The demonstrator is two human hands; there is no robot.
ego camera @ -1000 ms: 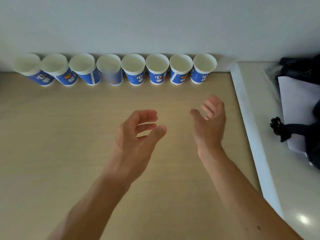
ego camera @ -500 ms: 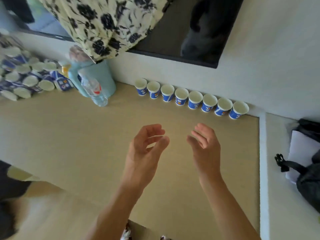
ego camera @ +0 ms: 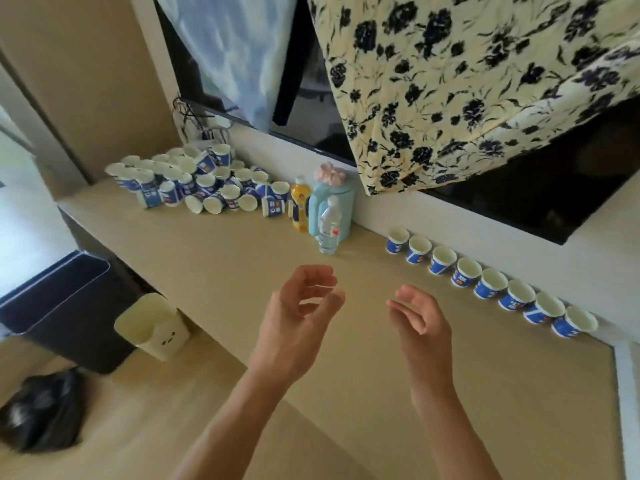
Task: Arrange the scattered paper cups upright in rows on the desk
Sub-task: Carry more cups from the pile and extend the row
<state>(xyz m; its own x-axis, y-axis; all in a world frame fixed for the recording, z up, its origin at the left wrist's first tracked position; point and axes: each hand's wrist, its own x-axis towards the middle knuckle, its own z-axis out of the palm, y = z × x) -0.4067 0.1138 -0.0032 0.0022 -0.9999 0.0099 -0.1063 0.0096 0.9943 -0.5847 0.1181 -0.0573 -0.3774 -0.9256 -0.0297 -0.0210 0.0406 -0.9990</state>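
A pale wooden desk [ego camera: 214, 258] ran along a white wall [ego camera: 616, 271]; above it hung a dark screen [ego camera: 519, 192], partly draped by a flowered cloth [ego camera: 467, 81] and a light blue cloth [ego camera: 235, 46]. Beside the desk stood a black bin [ego camera: 65, 306] and a smaller cream bin [ego camera: 152, 327] on the pale floor [ego camera: 138, 427]; a black bag [ego camera: 41, 410] lay nearby; daylight glared at the left.

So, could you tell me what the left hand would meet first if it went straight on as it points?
Probably the clear water bottle: the left hand hovers empty above bare desk, aimed roughly at it, though depth is unclear.
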